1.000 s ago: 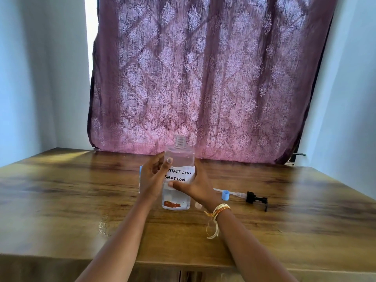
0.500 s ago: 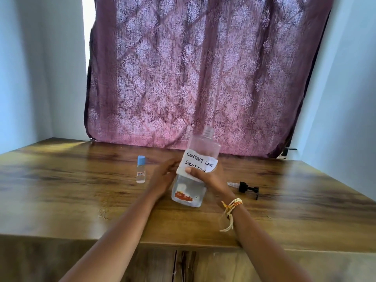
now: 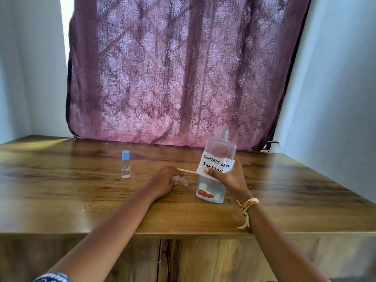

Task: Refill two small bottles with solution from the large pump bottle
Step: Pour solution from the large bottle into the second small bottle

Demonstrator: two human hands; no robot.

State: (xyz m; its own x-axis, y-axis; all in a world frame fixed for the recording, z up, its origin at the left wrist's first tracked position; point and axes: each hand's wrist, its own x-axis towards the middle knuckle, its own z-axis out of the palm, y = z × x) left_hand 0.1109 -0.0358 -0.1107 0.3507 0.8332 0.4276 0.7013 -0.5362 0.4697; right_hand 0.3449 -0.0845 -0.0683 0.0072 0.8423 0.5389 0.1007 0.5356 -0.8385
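A: How does the large bottle (image 3: 216,169) look?
B: Clear, uncapped, tilted, labelled "CONTACT LENS SOLUTION"; the right hand (image 3: 227,178) grips it above the table (image 3: 61,200).
A: And the left hand (image 3: 164,183)?
B: Curled around a small clear bottle (image 3: 181,181) on the table.

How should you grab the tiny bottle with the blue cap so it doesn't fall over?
Pinch the small clear bottle with the blue cap round its straight body, below the cap, coming from the near side with the left hand, which is closest. It stands upright, alone and narrow, so gripping low probably tips it least.
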